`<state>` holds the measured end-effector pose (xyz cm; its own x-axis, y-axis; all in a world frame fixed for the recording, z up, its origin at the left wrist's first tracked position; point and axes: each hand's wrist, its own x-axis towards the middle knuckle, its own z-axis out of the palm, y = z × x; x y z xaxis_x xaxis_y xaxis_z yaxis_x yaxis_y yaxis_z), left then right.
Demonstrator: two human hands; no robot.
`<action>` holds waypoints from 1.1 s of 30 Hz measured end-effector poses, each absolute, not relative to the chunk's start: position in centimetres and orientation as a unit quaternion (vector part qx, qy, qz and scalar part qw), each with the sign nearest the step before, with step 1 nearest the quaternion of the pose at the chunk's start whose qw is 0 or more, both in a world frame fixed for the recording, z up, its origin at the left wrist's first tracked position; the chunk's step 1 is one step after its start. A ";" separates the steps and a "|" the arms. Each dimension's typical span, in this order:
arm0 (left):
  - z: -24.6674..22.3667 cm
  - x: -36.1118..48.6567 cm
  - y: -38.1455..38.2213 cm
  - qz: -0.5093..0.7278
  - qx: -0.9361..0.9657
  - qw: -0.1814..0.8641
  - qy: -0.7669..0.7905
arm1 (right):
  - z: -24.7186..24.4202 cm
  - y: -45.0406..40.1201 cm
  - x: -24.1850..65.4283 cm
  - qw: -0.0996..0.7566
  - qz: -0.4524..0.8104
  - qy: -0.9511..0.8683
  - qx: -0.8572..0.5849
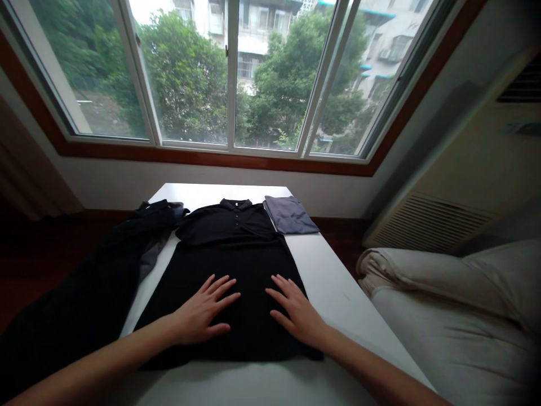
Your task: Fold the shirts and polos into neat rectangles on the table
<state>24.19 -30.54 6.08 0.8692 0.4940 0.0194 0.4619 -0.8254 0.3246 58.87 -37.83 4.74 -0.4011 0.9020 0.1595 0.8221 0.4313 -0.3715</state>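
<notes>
A black polo shirt (249, 259) lies spread out on the white table (333, 282), its buttoned collar toward the window and its hem toward me. On the lower left part of the shirt rests my left hand (207, 310), fingers spread and flat. My right hand (296, 313) lies on the lower right part in the same way, fingers apart. Neither hand grips the cloth. The shirt's sleeves look tucked in toward the body, though the dark fabric hides the folds.
A folded grey garment (291, 214) sits at the table's far right corner. Dark clothes (114, 254) are heaped along the left edge and hang over it. To the right stands a cream sofa (443, 316), with an air conditioner (448, 186) behind it. A window (232, 84) spans the far wall.
</notes>
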 end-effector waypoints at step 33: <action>7.5 19.4 -43.7 0.017 0.925 -0.012 0.378 | 4.3 -51.8 64.4 0.264 0.031 -0.758 -0.595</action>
